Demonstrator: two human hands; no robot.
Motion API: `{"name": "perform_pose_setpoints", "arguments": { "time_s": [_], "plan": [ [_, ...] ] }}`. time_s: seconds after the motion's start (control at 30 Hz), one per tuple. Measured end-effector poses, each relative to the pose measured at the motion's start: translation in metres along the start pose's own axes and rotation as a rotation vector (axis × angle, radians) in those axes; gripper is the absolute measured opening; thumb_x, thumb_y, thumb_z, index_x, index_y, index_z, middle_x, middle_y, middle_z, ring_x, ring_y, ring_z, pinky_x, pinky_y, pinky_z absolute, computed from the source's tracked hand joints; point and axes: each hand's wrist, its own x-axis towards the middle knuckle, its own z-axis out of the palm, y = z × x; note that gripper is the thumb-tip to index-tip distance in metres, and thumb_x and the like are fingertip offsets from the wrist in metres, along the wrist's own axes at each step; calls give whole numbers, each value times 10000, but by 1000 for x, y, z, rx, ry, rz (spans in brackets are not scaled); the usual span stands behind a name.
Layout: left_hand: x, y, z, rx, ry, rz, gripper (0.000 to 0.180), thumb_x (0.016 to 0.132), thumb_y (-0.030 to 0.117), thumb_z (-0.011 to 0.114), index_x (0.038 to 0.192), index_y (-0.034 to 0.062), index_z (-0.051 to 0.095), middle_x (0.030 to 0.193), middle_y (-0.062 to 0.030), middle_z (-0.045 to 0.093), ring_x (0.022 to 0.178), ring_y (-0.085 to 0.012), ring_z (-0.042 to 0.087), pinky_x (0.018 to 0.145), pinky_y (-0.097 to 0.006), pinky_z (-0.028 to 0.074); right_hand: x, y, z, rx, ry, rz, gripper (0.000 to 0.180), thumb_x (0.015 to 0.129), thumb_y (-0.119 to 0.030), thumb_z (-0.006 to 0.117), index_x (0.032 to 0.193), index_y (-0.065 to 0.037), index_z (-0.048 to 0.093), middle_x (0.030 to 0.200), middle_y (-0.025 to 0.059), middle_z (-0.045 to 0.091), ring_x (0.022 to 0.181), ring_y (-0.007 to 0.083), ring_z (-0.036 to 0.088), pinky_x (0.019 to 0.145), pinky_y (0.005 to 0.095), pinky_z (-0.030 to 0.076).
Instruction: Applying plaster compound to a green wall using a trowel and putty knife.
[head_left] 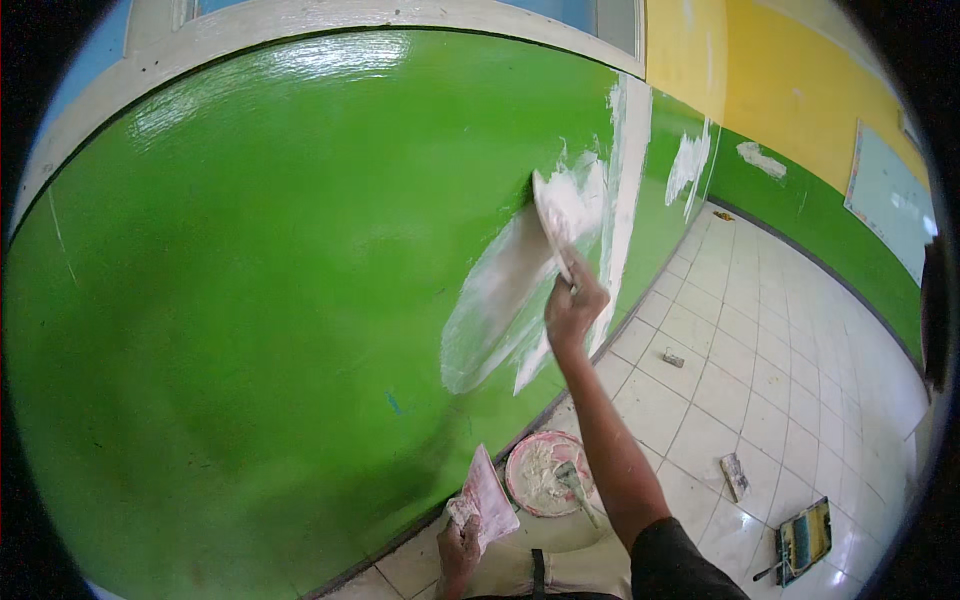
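My right hand [577,305] is closed round a putty knife [548,220], its wide blade against the green wall [300,250]. White putty [500,300] is spread over the wall under and around the blade. Low down near the wall, my left hand [459,540] grips a flat pinkish plate [485,503] smeared with putty. Just right of it on the floor stands a round pink tub [516,488] with whitish putty inside. A second putty knife [571,478] rests in the tub, its handle over the rim.
White tiles [690,420] cover the floor. On them lie a small block [673,358], a longer putty-stained block [734,477] and a paint tray [806,535] at the lower right. A whitish board [885,195] hangs on the far green and yellow wall.
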Motion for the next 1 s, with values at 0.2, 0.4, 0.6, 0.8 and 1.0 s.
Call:
{"name": "perform_pose_setpoints", "arguments": {
  "time_s": [0.2, 0.4, 0.6, 0.8, 1.0],
  "plan": [
    [3, 7, 2, 38, -92, -58, 352, 893, 339, 566, 913, -10, 604, 750, -134, 622, 685, -255, 593, 641, -388, 461, -82, -61, -25, 37, -191, -116, 479, 608, 138, 412, 998, 22, 665, 1043, 221, 650, 1016, 317, 633, 892, 368, 478],
    [3, 13, 9, -72, 70, 178, 312, 901, 289, 573, 869, -21, 601, 623, -164, 585, 528, -263, 549, 516, -391, 422, -101, -72, -65, 217, -304, -54, 421, 663, 113, 436, 1006, 23, 661, 997, 206, 666, 959, 328, 656, 861, 367, 496],
    [-5, 51, -3, -74, 155, 171, 336, 899, 300, 581, 923, -34, 606, 759, -194, 644, 666, -303, 618, 615, -366, 458, 13, 2, -59, -71, 18, 300, 390, 749, 49, 455, 1080, -9, 654, 902, 147, 691, 692, 164, 631, 635, 312, 478],
    [-2, 5, -1, -36, 25, 28, 345, 898, 297, 581, 981, -38, 604, 811, -210, 654, 718, -319, 642, 636, -377, 470, 22, 73, -22, 124, 74, 247, 290, 754, 73, 506, 1010, 53, 641, 573, 32, 503, 515, 107, 428, 472, 309, 358],
    [-2, 17, -5, -110, 22, 37, 333, 895, 282, 583, 1001, -33, 605, 836, -207, 660, 742, -313, 644, 657, -381, 479, -99, 7, -18, -48, -70, 26, 390, 720, 103, 487, 1071, 15, 633, 1054, 207, 644, 1014, 283, 622, 846, 326, 477]
  ]
}}
